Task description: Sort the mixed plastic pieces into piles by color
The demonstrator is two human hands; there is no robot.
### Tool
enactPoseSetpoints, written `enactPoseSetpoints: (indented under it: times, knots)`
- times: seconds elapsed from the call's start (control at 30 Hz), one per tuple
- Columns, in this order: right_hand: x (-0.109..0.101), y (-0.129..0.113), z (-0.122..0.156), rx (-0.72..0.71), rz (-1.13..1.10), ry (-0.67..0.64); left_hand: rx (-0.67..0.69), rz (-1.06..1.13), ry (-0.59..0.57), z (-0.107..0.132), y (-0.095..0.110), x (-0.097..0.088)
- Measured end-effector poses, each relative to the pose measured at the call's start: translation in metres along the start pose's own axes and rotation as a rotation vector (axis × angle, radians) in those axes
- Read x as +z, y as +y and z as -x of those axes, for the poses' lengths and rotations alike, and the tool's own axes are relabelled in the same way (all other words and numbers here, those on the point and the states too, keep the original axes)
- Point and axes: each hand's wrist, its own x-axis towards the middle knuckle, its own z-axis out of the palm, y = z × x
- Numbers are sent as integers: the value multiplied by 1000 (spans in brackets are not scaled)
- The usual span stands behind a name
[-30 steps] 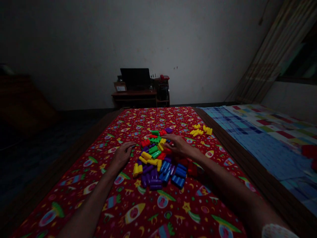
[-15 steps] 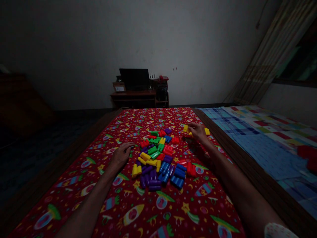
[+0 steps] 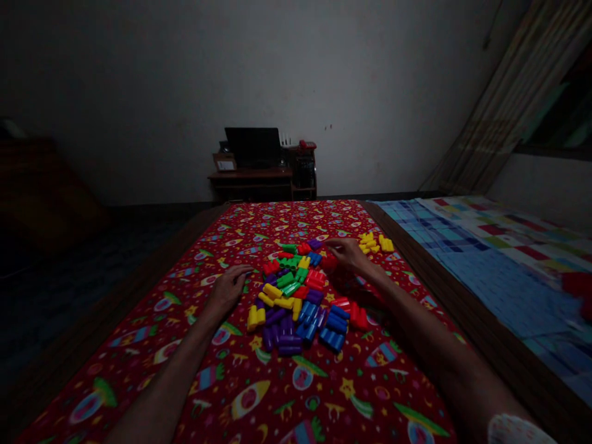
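Note:
Several toy building blocks in red, green, yellow, purple and blue lie in a loose pile in the middle of the red patterned cloth [image 3: 250,401]. To the left of the pile my left hand [image 3: 227,287] rests on the cloth, fingers stretched out and holding nothing. Over the pile's far right side hovers my right hand [image 3: 346,254], its fingers apart with no block seen in them. It is close to a red block [image 3: 328,263] and a purple block [image 3: 315,244]. Beyond it, a small group of yellow blocks [image 3: 369,242] sits apart near the right edge.
A bed with a blue checked sheet [image 3: 444,271] adjoins the table on the right. Against the far wall stands a desk [image 3: 250,175] with a dark monitor [image 3: 253,147] and a red telephone [image 3: 307,145]. A curtain [image 3: 504,105] hangs at right.
My right hand has let go of a yellow block at the yellow group and moved left, back to the pile. My left hand has stayed in place.

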Motion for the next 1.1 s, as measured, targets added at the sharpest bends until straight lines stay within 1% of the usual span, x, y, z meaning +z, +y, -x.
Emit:
enactPoseSetpoints:
  times: [0.1,0.17,0.23,0.3,0.37,0.43,0.5,0.57,0.67,0.73,0.77,0.83,0.9,0.97,1.0,1.07,1.1]
  knots:
    - [30,-23,-14,-266,-10,-256,12,7,17,1,-1,1]
    - [46,-28,-19,-342,42,-349,15,12,24,1,-2,1]
    - [54,-27,-20,-322,91,-352,16,16,23,2,-3,2]
    - [52,-23,-17,-268,124,-301,18,19,19,2,-3,2]
    - [41,-18,-13,-206,155,-234,21,20,13,2,-3,2]
    - [22,-11,-9,-116,213,-136,23,16,6,1,-3,1]
    - [0,-1,-6,32,314,-22,21,11,7,1,-3,1]
    - [-21,11,-2,202,433,55,18,11,8,1,-2,2]
    - [-44,31,7,427,557,76,13,22,14,0,-2,3]
    - [-52,37,10,492,573,68,12,28,22,0,-2,3]
    - [-53,36,10,480,558,76,11,30,25,0,-2,3]
    - [-48,23,6,372,482,115,9,30,25,0,-2,3]
    - [-32,-4,2,187,345,120,9,26,20,0,-2,2]
    - [-7,-40,2,-45,174,38,9,18,16,0,-1,2]
    - [9,-58,5,-186,95,-44,11,15,14,0,-1,1]
    - [40,-90,13,-406,35,-142,17,14,12,1,0,1]
    - [55,-101,18,-467,45,-167,20,14,12,1,1,1]
